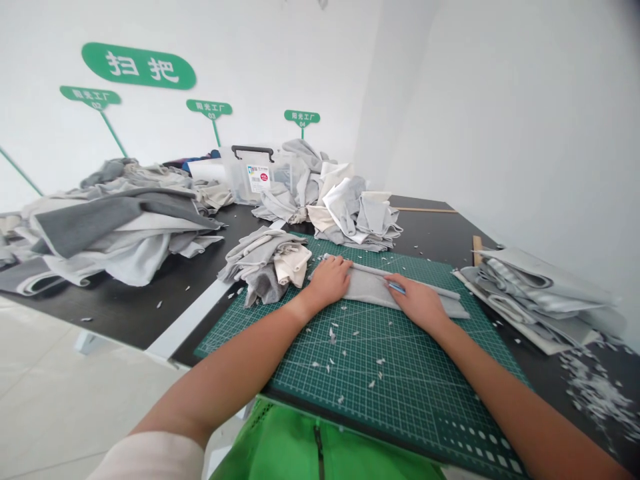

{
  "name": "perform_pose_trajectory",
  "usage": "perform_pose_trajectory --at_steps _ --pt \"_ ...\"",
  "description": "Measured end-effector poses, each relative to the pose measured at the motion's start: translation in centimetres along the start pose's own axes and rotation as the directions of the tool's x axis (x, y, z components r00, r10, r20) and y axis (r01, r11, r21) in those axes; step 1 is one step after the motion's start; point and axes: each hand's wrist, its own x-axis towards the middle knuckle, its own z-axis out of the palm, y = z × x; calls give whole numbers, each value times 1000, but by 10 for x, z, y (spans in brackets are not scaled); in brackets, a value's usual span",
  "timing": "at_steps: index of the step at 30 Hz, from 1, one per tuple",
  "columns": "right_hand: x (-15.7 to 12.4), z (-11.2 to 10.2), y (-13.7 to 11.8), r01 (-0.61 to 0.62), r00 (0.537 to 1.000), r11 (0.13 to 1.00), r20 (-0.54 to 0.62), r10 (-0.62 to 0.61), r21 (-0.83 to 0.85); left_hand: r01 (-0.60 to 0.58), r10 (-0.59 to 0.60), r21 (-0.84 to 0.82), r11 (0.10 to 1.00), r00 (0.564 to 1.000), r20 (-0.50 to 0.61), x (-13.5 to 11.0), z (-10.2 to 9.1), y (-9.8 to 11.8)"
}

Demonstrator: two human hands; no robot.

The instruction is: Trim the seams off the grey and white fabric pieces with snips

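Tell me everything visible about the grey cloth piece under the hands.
The grey cloth piece is a felt-like strip lying flat across the green cutting mat, its far edge rolled or folded into a ridge. The left hand presses its left end; the right hand, holding a thin blue tool, rests on its right part.

I log white walls (500,100) meeting at a corner, in bright, even light. Green signs (139,66) with white characters sit on the left wall. Black table (145,313) runs along both walls. Pale tiled floor (50,387) at lower left.
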Motion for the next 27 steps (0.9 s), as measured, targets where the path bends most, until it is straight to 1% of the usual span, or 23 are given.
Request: perform_pose_trajectory --at_steps 3,6,8,11,15,19,23,27 --pt "0 0 -1 -5 1000 1000 7 5 6 83 -84 -13 996 996 -22 1 2 -1" --pt "0 -1 -1 -2 1000 1000 15 2 16 194 -195 -20 981 980 -47 1 3 -3" --pt "0 -1 -1 2 1000 1000 20 -2 18 233 -234 -19 972 969 -75 0 2 -6" --pt "0 -2 1 14 1000 1000 19 -15 22 231 -231 -9 973 967 -112 1 2 -11" --pt "0 -1 4 46 999 998 10 -47 52 251 -249 25 968 965 -81 6 2 -17" --pt "-1 0 6 45 999 996 -6 -45 71 280 -277 26 960 956 -93 10 1 -25" --pt "-3 -2 6 51 999 992 -7 -50 115 257 -257 -11 966 961 -100 14 -1 -32" --pt "-4 -4 6 62 998 990 -27 -59 128 198 -206 -86 976 975 -86 15 -2 -34"
